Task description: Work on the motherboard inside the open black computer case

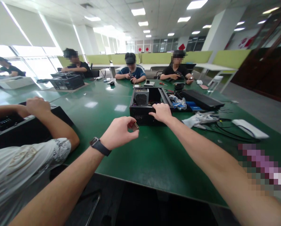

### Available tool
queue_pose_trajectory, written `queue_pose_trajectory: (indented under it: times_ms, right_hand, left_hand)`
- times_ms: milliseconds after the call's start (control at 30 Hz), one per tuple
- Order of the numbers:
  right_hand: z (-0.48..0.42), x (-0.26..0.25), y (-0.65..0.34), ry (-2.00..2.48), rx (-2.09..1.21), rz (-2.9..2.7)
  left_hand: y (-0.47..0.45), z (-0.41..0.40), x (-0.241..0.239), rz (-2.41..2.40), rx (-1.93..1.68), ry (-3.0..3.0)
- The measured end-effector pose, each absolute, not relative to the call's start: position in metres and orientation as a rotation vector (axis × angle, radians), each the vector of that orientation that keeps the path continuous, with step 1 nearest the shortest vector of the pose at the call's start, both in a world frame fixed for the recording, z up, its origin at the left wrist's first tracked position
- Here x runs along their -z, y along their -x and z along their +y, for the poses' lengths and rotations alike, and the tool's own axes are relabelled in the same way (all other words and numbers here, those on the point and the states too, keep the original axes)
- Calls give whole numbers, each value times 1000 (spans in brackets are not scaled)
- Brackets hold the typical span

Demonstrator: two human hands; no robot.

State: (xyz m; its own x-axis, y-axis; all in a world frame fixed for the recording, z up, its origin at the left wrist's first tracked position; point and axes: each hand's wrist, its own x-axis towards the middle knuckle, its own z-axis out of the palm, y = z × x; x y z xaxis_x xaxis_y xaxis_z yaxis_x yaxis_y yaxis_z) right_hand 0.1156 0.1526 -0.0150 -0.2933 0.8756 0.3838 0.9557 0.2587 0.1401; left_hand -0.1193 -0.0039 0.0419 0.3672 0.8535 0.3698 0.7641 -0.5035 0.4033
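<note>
My left hand [118, 133], with a dark watch on its wrist, is in front of the computer case. Its thumb and fingers pinch a small flat piece [136, 126] with a brass-coloured edge; its exact kind is too small to tell. An open black computer case [141, 115] lies on the green table, with a grey power supply unit [141, 96] at its left inside. My right hand [162, 112] grips the case's near wall, fingers over the top edge and thumb on the outside. Much of the case's inside is hidden.
Right of the case are blue-and-white gloves [178, 103], a black panel [200, 99], a pale glove [200, 119], black cables and a white power strip [250, 128]. A co-worker's arm [53, 122] and another case [60, 117] are close on my left. People sit across the table [100, 103].
</note>
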Motion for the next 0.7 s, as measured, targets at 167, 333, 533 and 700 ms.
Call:
queue_pose_trajectory:
  times_ms: [167,333,533,700]
  right_hand:
    - [68,20,-115,1618,515,-2287]
    - [-41,21,-129,1538,475,-2295]
    - [-155,25,-142,1453,334,-2281]
    - [-211,29,-146,1367,232,-2223]
  left_hand:
    - [109,-2,-64,1478,-846,-2498]
    - [84,-4,-72,1458,-736,-2601]
    - [50,-3,-47,1390,-229,-2837]
    - [29,-4,-26,1321,343,-2864]
